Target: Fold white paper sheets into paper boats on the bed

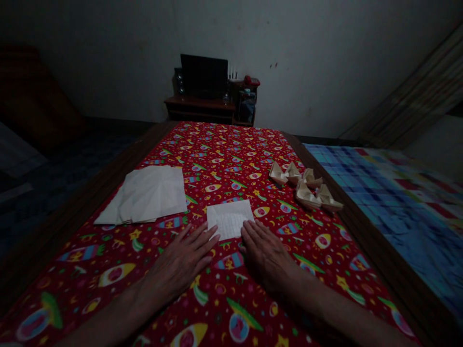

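Note:
A small white sheet of paper (230,218) lies flat on the red patterned cloth in front of me. The fingertips of my left hand (190,250) rest at its lower left corner, with the fingers stretched out. My right hand (265,248) lies at the lower right corner, fingers extended and close together over the edge. Neither hand grips the sheet. To the left is a fanned stack of white paper sheets (152,195). Several folded paper boats (307,192) stand in a cluster on the right.
The red cloth (224,180) covers a long table with dark wooden edges (365,241). Beyond its far end, a monitor (204,76) and a speaker stand on a desk (200,107) against the wall. A checked blue surface (369,193) lies to the right.

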A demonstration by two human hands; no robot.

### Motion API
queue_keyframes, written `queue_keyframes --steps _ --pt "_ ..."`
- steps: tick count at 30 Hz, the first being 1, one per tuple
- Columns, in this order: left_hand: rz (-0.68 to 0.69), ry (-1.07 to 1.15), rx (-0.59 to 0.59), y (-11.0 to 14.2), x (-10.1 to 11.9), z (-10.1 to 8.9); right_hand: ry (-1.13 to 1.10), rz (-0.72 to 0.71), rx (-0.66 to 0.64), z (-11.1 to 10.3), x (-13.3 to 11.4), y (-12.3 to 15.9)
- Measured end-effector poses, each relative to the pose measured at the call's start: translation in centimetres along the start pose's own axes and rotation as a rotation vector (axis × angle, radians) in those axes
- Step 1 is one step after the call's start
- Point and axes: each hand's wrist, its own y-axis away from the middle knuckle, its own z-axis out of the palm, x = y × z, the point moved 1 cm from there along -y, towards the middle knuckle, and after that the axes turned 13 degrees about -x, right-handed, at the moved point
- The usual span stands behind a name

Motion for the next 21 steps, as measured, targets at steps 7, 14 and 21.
queue_keyframes --steps 7,14,21 --pt "-0.041 0.147 -0.027 -2.3 -0.2 -1.8 0.006 -0.110 -0.040 -1.9 -2.6 -4.5" --pt "0.070 0.131 -0.074 -4.0 -2.3 -1.8 0.068 -0.150 -0.018 -0.8 -1.6 -4.7" --pt "0.097 0.072 -0.110 -4.6 -2.3 -2.8 0.153 -0.195 -0.011 -1.5 -2.2 -5.4"
